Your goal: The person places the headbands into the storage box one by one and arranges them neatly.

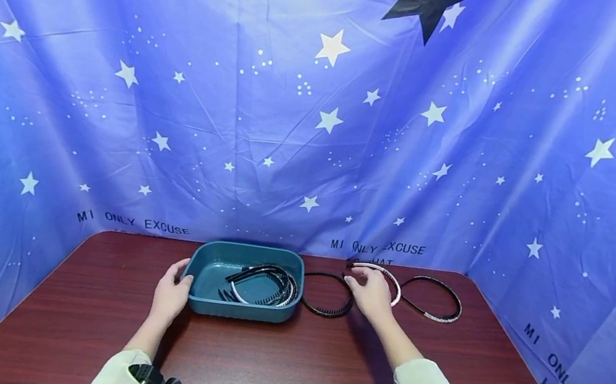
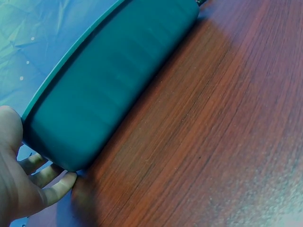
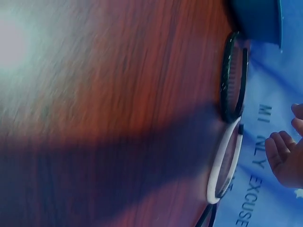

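My left hand grips the left end of a teal plastic bin. In the left wrist view its thumb lies at the rim, with fingers against the outside of the bin. Several black and white headbands lie inside, toward the right end. My right hand is over a white headband right of the bin. The right wrist view shows this hand with loosely bent fingers, apart from the white headband. Between bin and right hand lies a black toothed headband.
Another black headband with a sparkly section lies farther right on the dark red wooden table. A blue star-printed cloth hangs behind and along the sides. Black wrist devices sit on both sleeves.
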The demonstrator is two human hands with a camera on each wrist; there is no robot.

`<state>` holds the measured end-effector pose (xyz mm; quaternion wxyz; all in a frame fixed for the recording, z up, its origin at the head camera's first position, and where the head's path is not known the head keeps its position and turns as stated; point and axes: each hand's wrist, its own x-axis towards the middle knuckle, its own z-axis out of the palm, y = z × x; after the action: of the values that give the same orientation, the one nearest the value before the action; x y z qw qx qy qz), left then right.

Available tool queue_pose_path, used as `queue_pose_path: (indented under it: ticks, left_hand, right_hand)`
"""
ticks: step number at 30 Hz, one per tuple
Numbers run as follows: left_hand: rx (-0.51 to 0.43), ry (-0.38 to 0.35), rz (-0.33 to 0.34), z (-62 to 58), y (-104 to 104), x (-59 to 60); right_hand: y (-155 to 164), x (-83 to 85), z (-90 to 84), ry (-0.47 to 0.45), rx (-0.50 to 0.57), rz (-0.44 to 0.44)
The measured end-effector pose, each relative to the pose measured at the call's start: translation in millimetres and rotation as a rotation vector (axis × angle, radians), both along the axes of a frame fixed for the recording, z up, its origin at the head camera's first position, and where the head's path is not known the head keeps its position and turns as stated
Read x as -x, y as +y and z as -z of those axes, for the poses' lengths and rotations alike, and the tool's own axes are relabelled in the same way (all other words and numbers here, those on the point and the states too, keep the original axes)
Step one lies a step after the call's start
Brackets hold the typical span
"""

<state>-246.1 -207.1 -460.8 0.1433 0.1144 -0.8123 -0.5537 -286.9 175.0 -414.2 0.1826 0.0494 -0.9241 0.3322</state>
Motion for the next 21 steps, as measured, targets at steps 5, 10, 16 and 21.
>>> queue_pose_path:
  ticks: [5,10,16,21]
  left_hand:
    - [0.005,-0.002,-0.003,0.0,-0.2,0.6]
    - [0.002,-0.004,-0.002,0.3,-0.3,1.2]
    - [0.006,-0.004,-0.002,1.8,-0.7,2.2]
    - [0.005,0.002,-0.002,2.2,-0.6,2.1]
  right_hand:
    - [21.6,-3.0,1.7,-0.03,0.003,0.022]
    - [48.5,-8.3,2.5,-0.054,-0.032,0.065]
    - [80.4,-13.6,5.8,-0.036,-0.061,0.1]
    - [101.6,-18.6,10.2,-0.052,-0.077,0.113]
